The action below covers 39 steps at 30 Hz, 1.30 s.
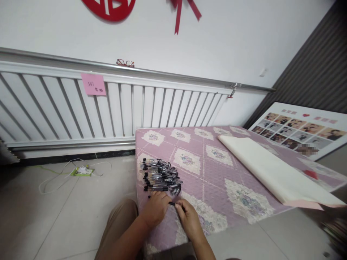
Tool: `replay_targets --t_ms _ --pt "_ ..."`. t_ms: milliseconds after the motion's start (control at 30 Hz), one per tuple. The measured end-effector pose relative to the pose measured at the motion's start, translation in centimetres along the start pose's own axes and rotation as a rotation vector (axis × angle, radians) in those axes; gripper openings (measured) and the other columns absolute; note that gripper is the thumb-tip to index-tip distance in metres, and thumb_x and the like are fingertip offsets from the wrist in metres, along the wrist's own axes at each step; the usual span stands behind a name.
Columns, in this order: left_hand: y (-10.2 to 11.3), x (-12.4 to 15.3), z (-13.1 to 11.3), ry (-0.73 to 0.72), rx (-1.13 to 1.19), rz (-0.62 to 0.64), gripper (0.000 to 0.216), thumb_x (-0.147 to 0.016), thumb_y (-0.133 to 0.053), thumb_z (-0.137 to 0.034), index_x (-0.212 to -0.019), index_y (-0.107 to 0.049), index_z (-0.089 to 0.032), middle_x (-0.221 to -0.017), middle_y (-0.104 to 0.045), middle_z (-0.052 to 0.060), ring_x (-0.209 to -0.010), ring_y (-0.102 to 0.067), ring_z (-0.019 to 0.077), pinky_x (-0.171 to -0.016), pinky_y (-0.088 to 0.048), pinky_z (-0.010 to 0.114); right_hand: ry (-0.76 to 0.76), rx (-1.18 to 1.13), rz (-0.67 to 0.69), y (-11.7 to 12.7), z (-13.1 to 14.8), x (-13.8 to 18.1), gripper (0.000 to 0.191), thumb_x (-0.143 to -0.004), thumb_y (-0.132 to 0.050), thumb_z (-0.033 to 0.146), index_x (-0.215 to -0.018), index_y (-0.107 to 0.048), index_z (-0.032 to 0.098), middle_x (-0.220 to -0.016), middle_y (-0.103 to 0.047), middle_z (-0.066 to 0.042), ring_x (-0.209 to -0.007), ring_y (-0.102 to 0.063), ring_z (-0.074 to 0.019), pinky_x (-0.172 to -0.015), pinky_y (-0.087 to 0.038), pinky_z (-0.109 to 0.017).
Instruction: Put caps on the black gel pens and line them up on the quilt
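Observation:
A heap of several black-capped clear pens lies near the left edge of a pink quilted mattress. Just in front of the heap, my left hand and my right hand meet on the mattress. Both are closed in a pinch on one small black pen held between them. My left fingers curl down, knuckles up, right beside the nearest pens of the heap. A loose black cap or pen tip lies by my left hand.
A cream folded sheet lies diagonally across the right of the mattress. A white radiator with a pink note and glasses lines the wall. A power strip with cables lies on the floor. A photo board leans at right.

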<state>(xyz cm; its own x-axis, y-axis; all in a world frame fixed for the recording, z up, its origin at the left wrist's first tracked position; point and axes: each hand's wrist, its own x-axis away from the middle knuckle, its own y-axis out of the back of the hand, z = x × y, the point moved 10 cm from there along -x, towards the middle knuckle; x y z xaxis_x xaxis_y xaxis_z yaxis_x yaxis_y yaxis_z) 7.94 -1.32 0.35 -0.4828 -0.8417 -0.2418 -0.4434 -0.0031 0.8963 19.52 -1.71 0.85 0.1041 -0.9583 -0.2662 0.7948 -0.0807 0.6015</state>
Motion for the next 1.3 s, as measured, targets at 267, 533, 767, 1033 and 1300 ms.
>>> replay_targets --t_ms 267,533,767,1033,1300 --pt "0.02 0.02 0.08 0.017 0.007 -0.003 0.018 -0.094 -0.041 -0.025 -0.100 -0.058 -0.024 -0.097 -0.059 0.002 -0.096 -0.049 0.0181 -0.087 -0.032 0.032 0.008 0.120 -0.001 -0.51 -0.38 0.27 0.030 -0.090 -0.042 0.040 -0.077 -0.063 0.022 -0.076 -0.064 -0.004 -0.074 -0.058 -0.0195 -0.071 -0.042 -0.030" --pt "0.15 -0.01 0.12 0.018 -0.008 -0.016 0.019 -0.094 -0.039 -0.023 -0.097 -0.058 -0.024 -0.096 -0.059 0.001 -0.094 -0.049 0.0180 -0.087 -0.032 0.033 0.019 -0.004 0.001 -0.35 -0.23 0.23 0.019 -0.085 -0.052 0.036 -0.079 -0.062 0.021 -0.078 -0.063 -0.003 -0.074 -0.058 -0.0179 -0.069 -0.044 -0.027" --pt "0.06 0.05 0.08 0.013 0.003 -0.001 0.017 -0.094 -0.041 -0.024 -0.099 -0.058 -0.024 -0.098 -0.058 0.001 -0.096 -0.048 0.0181 -0.087 -0.031 0.033 0.043 0.100 0.009 -0.51 -0.12 0.25 0.021 -0.087 -0.048 0.034 -0.079 -0.062 0.021 -0.078 -0.062 -0.003 -0.075 -0.058 -0.0183 -0.070 -0.043 -0.028" --pt "0.06 0.02 0.14 0.027 0.005 0.004 0.017 -0.094 -0.041 -0.024 -0.098 -0.058 -0.023 -0.098 -0.059 0.002 -0.096 -0.049 0.0186 -0.087 -0.031 0.034 0.057 0.083 0.023 -0.71 -0.18 0.22 0.017 -0.087 -0.049 0.030 -0.077 -0.058 0.021 -0.077 -0.060 -0.003 -0.074 -0.057 -0.0175 -0.069 -0.043 -0.027" --pt "0.25 -0.02 0.07 0.029 -0.004 0.021 0.018 -0.094 -0.041 -0.024 -0.099 -0.057 -0.024 -0.098 -0.059 0.001 -0.096 -0.048 0.0177 -0.087 -0.031 0.033 0.031 0.078 -0.014 -0.36 -0.28 0.21 0.011 -0.082 -0.055 0.028 -0.089 -0.060 0.021 -0.083 -0.063 -0.002 -0.076 -0.058 -0.0176 -0.070 -0.043 -0.027"
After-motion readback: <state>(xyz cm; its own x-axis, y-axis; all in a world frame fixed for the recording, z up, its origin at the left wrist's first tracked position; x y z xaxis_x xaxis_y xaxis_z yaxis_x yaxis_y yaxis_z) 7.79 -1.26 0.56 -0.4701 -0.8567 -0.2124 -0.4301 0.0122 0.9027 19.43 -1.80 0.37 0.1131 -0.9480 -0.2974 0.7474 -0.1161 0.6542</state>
